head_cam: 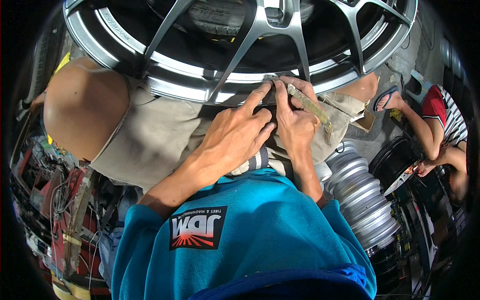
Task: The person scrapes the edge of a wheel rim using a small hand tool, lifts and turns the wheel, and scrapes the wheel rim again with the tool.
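A silver multi-spoke alloy wheel [180, 90] leans across the lap in front of me, its lower rim between my knees. My right hand [298, 125] grips a thin tool with a worn, wrapped handle [309, 105]. The handle slants over my fingers, and a small curled piece hangs from its end. My fingertips hide the tool's working tip at the rim's inner face. From the other side, my left hand [238, 137] reaches with its index finger extended to the same spot, beside small raised marks. Its other fingers are curled, with nothing visible in them.
Several silver wheel rims [360, 198] are stacked on their sides at my right. Farther right, another person in a striped shirt [453, 112] works over a dark wheel [392, 161]. Red metal equipment [80, 210] with tangled wires is at my left. A tire [217, 28] shows behind the spokes.
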### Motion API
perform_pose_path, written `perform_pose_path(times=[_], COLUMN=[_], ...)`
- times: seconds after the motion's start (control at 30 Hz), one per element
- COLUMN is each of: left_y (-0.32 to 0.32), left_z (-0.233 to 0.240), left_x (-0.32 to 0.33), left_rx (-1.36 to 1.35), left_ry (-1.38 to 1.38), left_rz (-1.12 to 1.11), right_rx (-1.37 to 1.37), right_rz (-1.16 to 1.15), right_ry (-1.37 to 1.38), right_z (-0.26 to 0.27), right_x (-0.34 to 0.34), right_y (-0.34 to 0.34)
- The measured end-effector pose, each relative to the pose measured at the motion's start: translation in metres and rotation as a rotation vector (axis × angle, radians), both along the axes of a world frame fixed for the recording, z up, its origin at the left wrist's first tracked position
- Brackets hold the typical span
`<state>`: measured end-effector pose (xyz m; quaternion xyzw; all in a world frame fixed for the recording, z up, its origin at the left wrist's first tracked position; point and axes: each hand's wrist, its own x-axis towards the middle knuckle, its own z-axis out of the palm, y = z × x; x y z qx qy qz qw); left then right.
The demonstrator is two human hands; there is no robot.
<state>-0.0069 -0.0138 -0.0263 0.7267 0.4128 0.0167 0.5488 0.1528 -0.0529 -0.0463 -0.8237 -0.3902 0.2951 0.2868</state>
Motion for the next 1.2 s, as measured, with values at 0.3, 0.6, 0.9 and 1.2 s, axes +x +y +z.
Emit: perform_pose_path(times=[0.3, 0.6, 0.9, 1.2], left_y=[0.001, -0.001, -0.003, -0.004], left_z=[-0.006, -0.002, 0.000, -0.004], left_x=[0.008, 0.001, 0.001, 0.000], left_rx=[-0.013, 0.035, -0.015, -0.004], left_ry=[-0.016, 0.010, 0.008, -0.024], left_rz=[-0.008, 0.075, 0.046, 0.032], right_rx=[0.136, 0.039, 0.029, 0.061], right_rz=[0.081, -0.007, 0.104, 0.153], right_ry=[-0.083, 0.159, 0.172, 0.165], right_z=[-0.001, 0.007, 0.003, 0.001], right_x=[0.005, 0.010, 0.016, 0.020], right_y=[-0.004, -0.003, -0.002, -0.002])
